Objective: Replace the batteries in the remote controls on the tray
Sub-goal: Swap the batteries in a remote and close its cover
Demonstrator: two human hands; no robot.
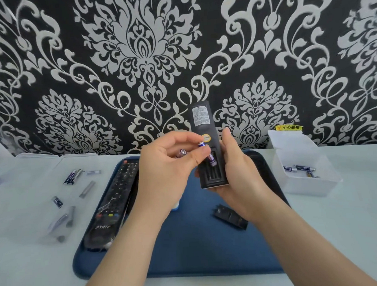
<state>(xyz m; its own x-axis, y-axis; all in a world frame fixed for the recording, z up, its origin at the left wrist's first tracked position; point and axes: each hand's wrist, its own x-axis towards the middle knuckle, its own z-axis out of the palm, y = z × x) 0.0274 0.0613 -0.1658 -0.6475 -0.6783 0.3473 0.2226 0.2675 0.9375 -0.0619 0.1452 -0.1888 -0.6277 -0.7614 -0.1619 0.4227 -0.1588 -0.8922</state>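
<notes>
The battery (212, 160) lies tilted, its lower end in the open compartment of the black remote (204, 129) and its upper end raised toward the left hand (167, 163). That hand's thumb and forefinger pinch it, and it is the nearer hand. The battery's long axis runs nearly along the remote's. A second battery (182, 152) is tucked in the same hand (going in or coming out, I cannot tell). The right hand (235, 167) is wrapped round the remote, held above the blue tray (208, 249). The cover (230, 218) and another remote (114, 199) lie on the tray.
</notes>
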